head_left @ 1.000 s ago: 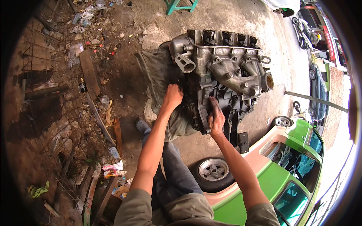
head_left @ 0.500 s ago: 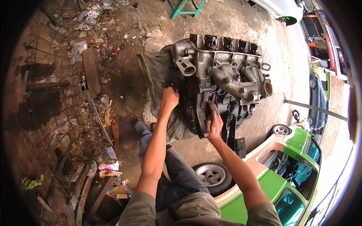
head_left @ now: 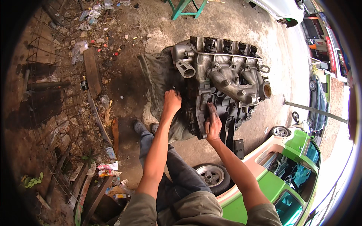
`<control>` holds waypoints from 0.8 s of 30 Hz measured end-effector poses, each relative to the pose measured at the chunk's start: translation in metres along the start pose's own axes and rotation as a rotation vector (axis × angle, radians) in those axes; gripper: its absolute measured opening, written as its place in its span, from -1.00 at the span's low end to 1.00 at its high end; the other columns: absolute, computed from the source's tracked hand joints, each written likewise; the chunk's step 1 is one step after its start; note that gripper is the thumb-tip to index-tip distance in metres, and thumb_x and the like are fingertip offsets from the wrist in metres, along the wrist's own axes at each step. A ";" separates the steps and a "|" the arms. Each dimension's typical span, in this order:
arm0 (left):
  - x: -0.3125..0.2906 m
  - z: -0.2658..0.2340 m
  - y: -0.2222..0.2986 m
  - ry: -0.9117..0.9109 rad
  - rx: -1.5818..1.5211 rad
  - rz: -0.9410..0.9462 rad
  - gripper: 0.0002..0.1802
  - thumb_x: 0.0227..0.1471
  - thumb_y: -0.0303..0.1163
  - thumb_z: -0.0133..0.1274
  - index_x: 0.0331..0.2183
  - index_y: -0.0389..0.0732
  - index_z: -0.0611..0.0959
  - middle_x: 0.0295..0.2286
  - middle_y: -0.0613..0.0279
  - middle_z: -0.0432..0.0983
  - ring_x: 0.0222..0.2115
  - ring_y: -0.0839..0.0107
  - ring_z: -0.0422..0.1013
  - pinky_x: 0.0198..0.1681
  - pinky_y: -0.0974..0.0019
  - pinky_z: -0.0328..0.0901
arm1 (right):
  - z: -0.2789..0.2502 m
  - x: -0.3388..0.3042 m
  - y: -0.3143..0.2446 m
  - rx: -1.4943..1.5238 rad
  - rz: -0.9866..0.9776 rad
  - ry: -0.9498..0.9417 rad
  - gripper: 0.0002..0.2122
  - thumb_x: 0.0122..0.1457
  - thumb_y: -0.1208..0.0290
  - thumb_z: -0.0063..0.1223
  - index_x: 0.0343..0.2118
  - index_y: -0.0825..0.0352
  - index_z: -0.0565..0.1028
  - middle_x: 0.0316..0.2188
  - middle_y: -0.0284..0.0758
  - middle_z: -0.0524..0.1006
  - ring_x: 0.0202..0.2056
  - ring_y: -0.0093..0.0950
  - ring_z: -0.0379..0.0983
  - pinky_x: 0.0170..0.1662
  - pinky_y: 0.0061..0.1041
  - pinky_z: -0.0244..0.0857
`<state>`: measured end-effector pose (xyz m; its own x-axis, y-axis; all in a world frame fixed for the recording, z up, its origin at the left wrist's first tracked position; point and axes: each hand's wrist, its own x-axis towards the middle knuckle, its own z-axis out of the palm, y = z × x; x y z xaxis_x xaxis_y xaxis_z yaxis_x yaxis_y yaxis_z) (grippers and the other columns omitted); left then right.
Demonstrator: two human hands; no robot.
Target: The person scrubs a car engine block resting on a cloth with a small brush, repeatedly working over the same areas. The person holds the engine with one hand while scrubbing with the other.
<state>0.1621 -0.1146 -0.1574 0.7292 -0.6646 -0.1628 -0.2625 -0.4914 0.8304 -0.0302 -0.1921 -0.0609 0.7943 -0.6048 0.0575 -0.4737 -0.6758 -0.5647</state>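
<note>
A large grey metal engine block [head_left: 222,79] with a cast manifold lies on a dark cloth [head_left: 158,79] spread over the ground. My left hand [head_left: 172,101] presses on the block's near left side, fingers curled against the oily metal. My right hand [head_left: 213,122] rests flat on the block's near edge, fingers grimy, beside a black bracket [head_left: 233,135] hanging from the engine. Whether either hand holds a small tool is hidden. My legs in jeans [head_left: 166,165] stand just below the block.
A green car [head_left: 279,184] with a wheel [head_left: 212,176] sits at the lower right. Planks, wire mesh and litter [head_left: 86,75] cover the dirt at left. A green stool's legs [head_left: 184,9] stand beyond the engine. More vehicles line the right edge.
Both hands stay on the engine's near side. My right hand has shifted slightly along the edge; the view moved a little.
</note>
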 end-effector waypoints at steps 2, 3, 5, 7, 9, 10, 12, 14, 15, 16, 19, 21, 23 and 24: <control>-0.011 -0.003 0.000 0.021 -0.029 0.033 -0.78 0.05 -0.53 -0.03 -0.54 -0.45 0.59 -0.44 -0.32 0.50 -0.38 -0.27 0.44 -0.32 -0.08 0.33 | 0.001 0.001 0.001 -0.019 -0.017 0.002 -0.36 -0.02 0.52 -0.18 0.26 0.34 0.29 0.21 -0.04 0.34 0.16 -0.04 0.34 0.14 -0.27 0.29; -0.016 -0.004 0.000 0.017 -0.034 0.090 -0.79 0.08 -0.53 -0.04 -0.52 -0.45 0.59 -0.46 -0.32 0.50 -0.39 -0.26 0.44 -0.34 -0.07 0.33 | 0.001 0.001 0.001 -0.025 -0.023 0.007 -0.36 -0.02 0.52 -0.18 0.26 0.33 0.28 0.21 -0.03 0.34 0.16 -0.04 0.34 0.14 -0.26 0.29; -0.033 -0.001 0.001 0.022 -0.087 0.141 -0.82 0.11 -0.53 -0.04 -0.46 -0.44 0.57 -0.47 -0.29 0.49 -0.40 -0.25 0.44 -0.35 -0.05 0.33 | 0.000 -0.001 0.000 0.010 0.016 -0.005 -0.36 -0.01 0.51 -0.18 0.26 0.32 0.28 0.21 -0.02 0.33 0.16 -0.02 0.34 0.14 -0.26 0.29; -0.064 0.006 0.002 0.044 -0.178 0.129 -0.86 0.13 -0.53 -0.03 -0.39 -0.43 0.54 -0.45 -0.27 0.48 -0.37 -0.23 0.44 -0.31 -0.03 0.34 | 0.000 -0.001 0.001 0.015 0.014 -0.003 -0.36 0.00 0.50 -0.19 0.27 0.31 0.28 0.22 0.00 0.33 0.16 -0.01 0.34 0.14 -0.25 0.28; -0.095 0.015 -0.003 0.127 -0.252 0.154 -0.90 0.13 -0.58 -0.01 -0.36 -0.45 0.54 -0.47 -0.19 0.47 -0.42 -0.12 0.45 -0.37 -0.01 0.34 | 0.000 0.000 0.001 -0.006 -0.027 0.010 -0.37 0.02 0.48 -0.19 0.27 0.30 0.28 0.22 0.00 0.33 0.16 -0.01 0.33 0.15 -0.25 0.28; -0.109 0.019 -0.006 0.167 -0.288 0.165 -0.92 0.13 -0.61 0.00 -0.35 -0.45 0.54 -0.48 -0.16 0.47 -0.44 -0.07 0.46 -0.39 0.00 0.34 | 0.001 0.000 0.001 -0.002 -0.022 0.008 -0.37 0.02 0.48 -0.20 0.27 0.31 0.28 0.21 0.01 0.33 0.16 -0.01 0.33 0.15 -0.25 0.28; -0.126 0.031 -0.015 0.230 -0.114 0.287 -0.96 0.12 -0.65 0.02 -0.32 -0.42 0.54 -0.50 -0.09 0.47 -0.47 0.02 0.46 -0.40 0.05 0.36 | 0.001 0.001 0.001 0.003 -0.015 0.005 -0.38 0.04 0.46 -0.20 0.27 0.31 0.28 0.21 0.02 0.33 0.16 -0.01 0.33 0.15 -0.25 0.28; -0.138 0.041 -0.019 0.295 -0.006 0.379 -0.87 0.09 -0.70 0.02 -0.27 -0.34 0.54 -0.47 -0.03 0.48 -0.46 0.14 0.48 -0.41 0.14 0.36 | 0.000 0.002 0.001 -0.006 -0.028 0.013 -0.39 0.04 0.47 -0.20 0.26 0.31 0.29 0.21 0.02 0.33 0.16 -0.01 0.33 0.15 -0.25 0.28; -0.144 0.044 -0.019 0.246 -0.105 0.228 -0.86 0.10 -0.69 0.00 -0.26 -0.32 0.53 -0.47 -0.01 0.48 -0.46 0.16 0.48 -0.42 0.17 0.35 | 0.000 0.002 0.000 -0.011 -0.035 0.016 -0.39 0.03 0.47 -0.21 0.26 0.32 0.29 0.21 0.02 0.33 0.16 -0.01 0.34 0.15 -0.25 0.28; -0.151 0.046 -0.018 0.216 -0.237 0.095 -0.86 0.10 -0.69 -0.01 -0.25 -0.31 0.53 -0.47 0.01 0.48 -0.47 0.18 0.47 -0.42 0.21 0.34 | 0.002 0.002 -0.002 -0.027 -0.024 0.062 -0.43 0.05 0.53 -0.26 0.21 0.35 0.35 0.16 -0.04 0.40 0.14 -0.07 0.38 0.14 -0.32 0.29; -0.158 0.050 -0.022 0.159 -0.410 -0.084 -0.88 0.12 -0.66 -0.08 -0.26 -0.34 0.50 -0.46 -0.03 0.48 -0.47 0.10 0.46 -0.35 0.22 0.34 | 0.001 0.002 -0.005 -0.019 -0.009 0.063 -0.42 0.03 0.56 -0.27 0.21 0.35 0.36 0.16 -0.05 0.41 0.14 -0.07 0.38 0.14 -0.32 0.29; -0.161 0.054 -0.030 0.125 -0.428 -0.106 -0.88 0.16 -0.63 -0.15 -0.27 -0.34 0.48 -0.47 -0.03 0.49 -0.47 0.10 0.46 -0.34 0.23 0.33 | 0.001 0.002 -0.006 -0.027 -0.005 0.059 -0.42 0.01 0.59 -0.27 0.20 0.35 0.36 0.15 -0.05 0.42 0.14 -0.08 0.38 0.16 -0.32 0.28; -0.160 0.062 -0.043 0.083 -0.423 -0.098 -0.87 0.20 -0.61 -0.20 -0.28 -0.31 0.47 -0.47 0.03 0.49 -0.48 0.22 0.45 -0.38 0.28 0.31 | 0.001 0.002 -0.006 -0.023 -0.004 0.062 -0.41 0.01 0.60 -0.28 0.20 0.35 0.36 0.15 -0.05 0.42 0.14 -0.08 0.38 0.16 -0.31 0.28; -0.156 0.066 -0.052 0.054 -0.653 -0.188 -0.87 0.25 -0.55 -0.21 -0.26 -0.31 0.47 -0.50 0.10 0.46 -0.52 0.30 0.41 -0.42 0.31 0.29 | 0.001 0.002 -0.006 -0.020 0.001 0.062 -0.42 0.01 0.60 -0.28 0.19 0.36 0.37 0.14 -0.05 0.43 0.14 -0.08 0.38 0.16 -0.31 0.28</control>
<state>0.0203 -0.0230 -0.2101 0.7603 -0.5636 -0.3229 0.2945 -0.1440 0.9448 -0.0251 -0.1888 -0.0584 0.7690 -0.6299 0.1085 -0.4824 -0.6834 -0.5479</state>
